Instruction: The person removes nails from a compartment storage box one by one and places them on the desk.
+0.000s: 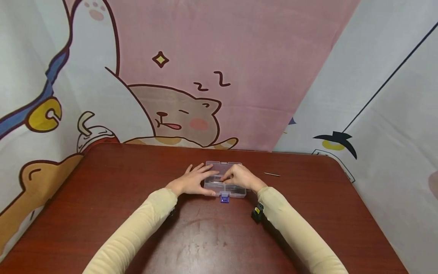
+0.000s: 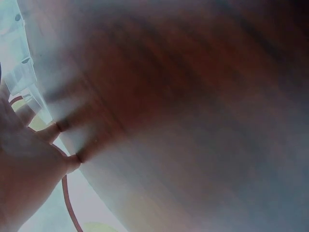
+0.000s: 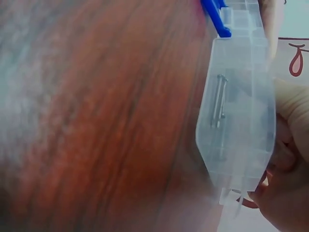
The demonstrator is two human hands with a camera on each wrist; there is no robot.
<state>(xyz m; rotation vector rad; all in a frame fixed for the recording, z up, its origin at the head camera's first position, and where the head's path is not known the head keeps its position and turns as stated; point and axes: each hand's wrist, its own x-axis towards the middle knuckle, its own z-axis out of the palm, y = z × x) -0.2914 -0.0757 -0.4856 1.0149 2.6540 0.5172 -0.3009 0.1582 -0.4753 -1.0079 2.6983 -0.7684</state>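
Observation:
A clear plastic compartment box (image 1: 236,195) lies on the table in the head view, its lid (image 1: 219,166) tipped open at the back and its blue latch (image 1: 224,198) at the front. My left hand (image 1: 192,182) spreads its fingers along the box's left side, thumb at the front corner. Over the middle of the box, my right hand (image 1: 241,178) has thumb and fingers pinched together at the end of a thin metal pin (image 1: 216,182). Through the box wall, thin metal pins (image 3: 219,101) show in the right wrist view. The left wrist view catches my left hand (image 2: 29,169) with fingertips at the box.
Another thin metal pin (image 1: 272,174) lies on the brown table (image 1: 301,198), right of the box. A cartoon-printed cloth (image 1: 260,76) hangs behind the table's far edge. Dark wrist devices sit at both sleeves, the right one (image 1: 257,213) close to the tabletop.

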